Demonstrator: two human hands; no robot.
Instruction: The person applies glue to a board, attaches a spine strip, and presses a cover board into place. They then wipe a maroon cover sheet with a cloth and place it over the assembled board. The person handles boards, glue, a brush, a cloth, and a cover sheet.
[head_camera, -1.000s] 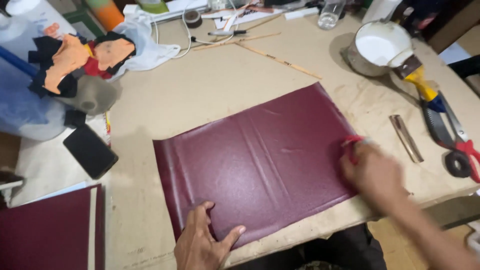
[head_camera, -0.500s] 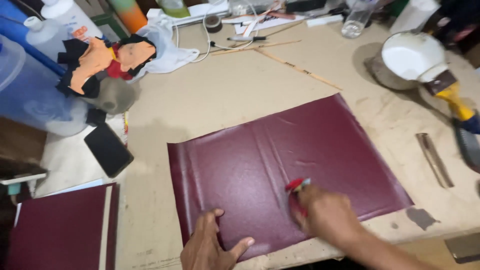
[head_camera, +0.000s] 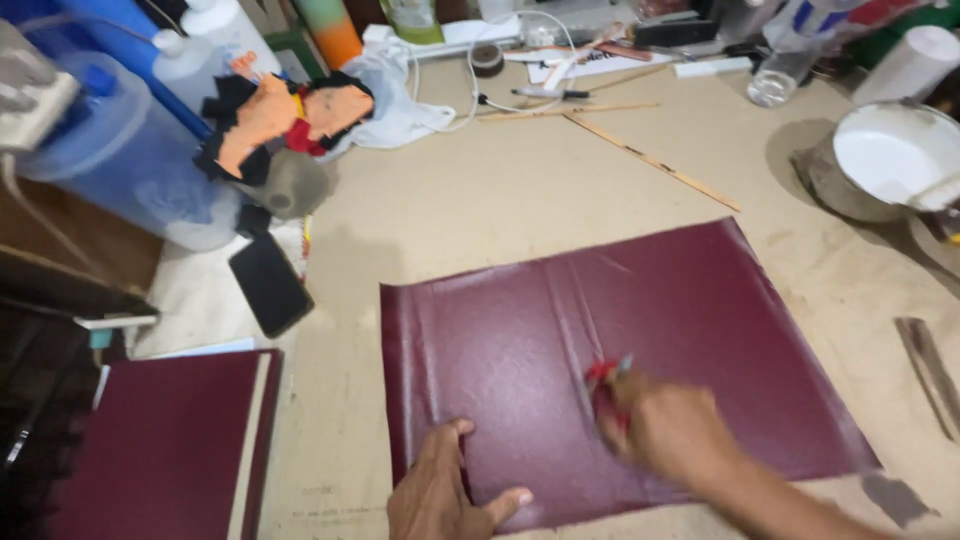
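A dark red leatherette sheet (head_camera: 640, 350) lies flat on the tan worktable (head_camera: 520, 200). My left hand (head_camera: 445, 490) presses flat on the sheet's near left corner, fingers spread. My right hand (head_camera: 670, 430) grips a small red tool (head_camera: 605, 385) and rubs it over the lower middle of the sheet; the hand is blurred by motion. A crease runs down the sheet just left of the tool.
A dark red book cover (head_camera: 170, 440) lies at the left. A black phone (head_camera: 268, 283), an orange and black doll (head_camera: 280, 115), a blue water jug (head_camera: 120, 160), a white glue pot (head_camera: 890, 160), a wooden ruler (head_camera: 650, 160) and a metal strip (head_camera: 930, 375) surround the sheet.
My right hand has swept the red tool from the sheet's right edge leftward to its lower middle. My left hand has stayed on the near left corner. The view has shifted left.
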